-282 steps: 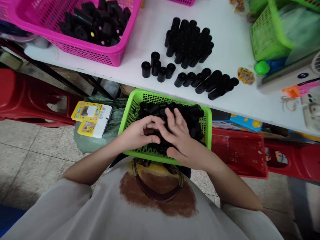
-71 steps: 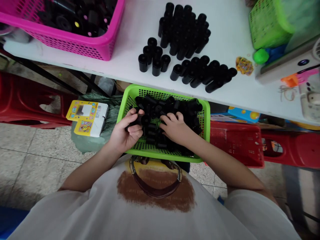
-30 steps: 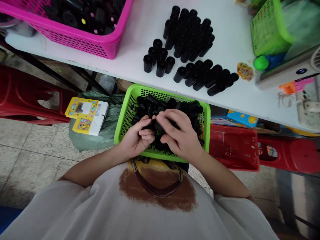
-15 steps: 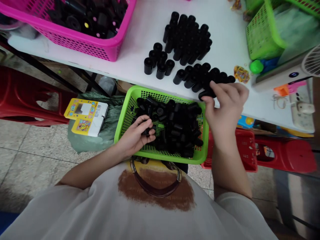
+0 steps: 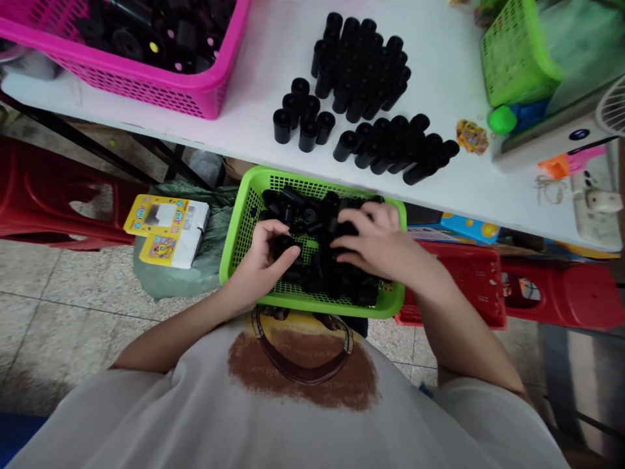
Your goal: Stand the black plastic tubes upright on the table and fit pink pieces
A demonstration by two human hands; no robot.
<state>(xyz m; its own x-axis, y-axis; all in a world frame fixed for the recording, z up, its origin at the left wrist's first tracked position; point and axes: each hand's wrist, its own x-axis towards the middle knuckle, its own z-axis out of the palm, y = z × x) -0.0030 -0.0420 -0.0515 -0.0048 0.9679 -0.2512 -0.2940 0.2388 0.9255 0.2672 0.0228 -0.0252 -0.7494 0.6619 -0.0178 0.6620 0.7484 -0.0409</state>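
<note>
A green basket (image 5: 227, 251) full of loose black plastic parts (image 5: 312, 218) rests at my lap, against the table's front edge. Over its left side, my left hand (image 5: 266, 264) is closed with the thumb and curled fingers around a black plastic cylinder (image 5: 284, 245). My right hand (image 5: 378, 241) reaches into the right half of the basket, fingers spread and bent over the black parts, apparently gripping none. On the white table (image 5: 263, 58) beyond, black cylinders stand upright in groups: a large one (image 5: 361, 68), a small one (image 5: 303, 117) and a front row (image 5: 390, 146).
A pink basket (image 5: 209, 91) of black parts sits at the table's left. At the right are a green basket (image 5: 517, 58), a fan (image 5: 561, 127) and a green cap (image 5: 502, 120). A yellow carton (image 5: 168, 228) lies left of my lap; red stools (image 5: 581, 293) stand at the sides.
My right hand has left the front row on the table, where a black cylinder now stands at its near end, and moved down-left into the basket. My left hand has turned slightly.
</note>
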